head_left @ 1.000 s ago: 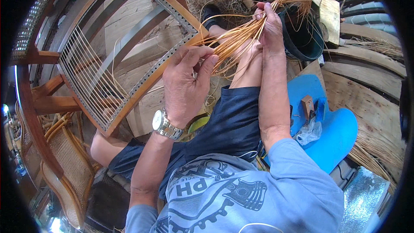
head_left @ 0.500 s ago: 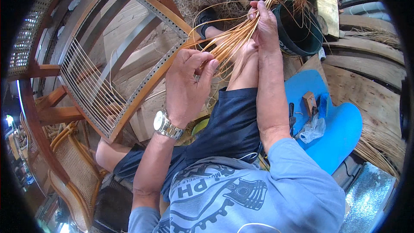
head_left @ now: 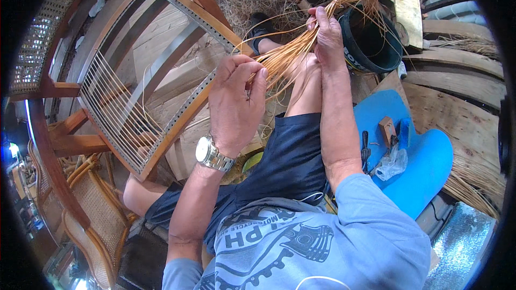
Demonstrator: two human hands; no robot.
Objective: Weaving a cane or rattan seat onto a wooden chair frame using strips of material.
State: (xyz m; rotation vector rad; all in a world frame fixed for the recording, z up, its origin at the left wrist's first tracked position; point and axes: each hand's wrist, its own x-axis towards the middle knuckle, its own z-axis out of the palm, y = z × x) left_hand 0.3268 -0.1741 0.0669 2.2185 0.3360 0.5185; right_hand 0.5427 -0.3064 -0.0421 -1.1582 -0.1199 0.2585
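Strands are fanning out from the right hand, which is gripping their bundle over a leg, near the bucket. The left hand is curling narrowly beside their spread ends; whether it is pinching any, I cannot tell. Chair frame is slanting nearby, thin cane crossing its left side.

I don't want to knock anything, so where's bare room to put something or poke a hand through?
The blue board has bare space right of the plastic bag. A hand might pass through the chair frame, between the nearer curved slat and right edge. It's crowded around the wood block, and with strands between left hand and right hand.
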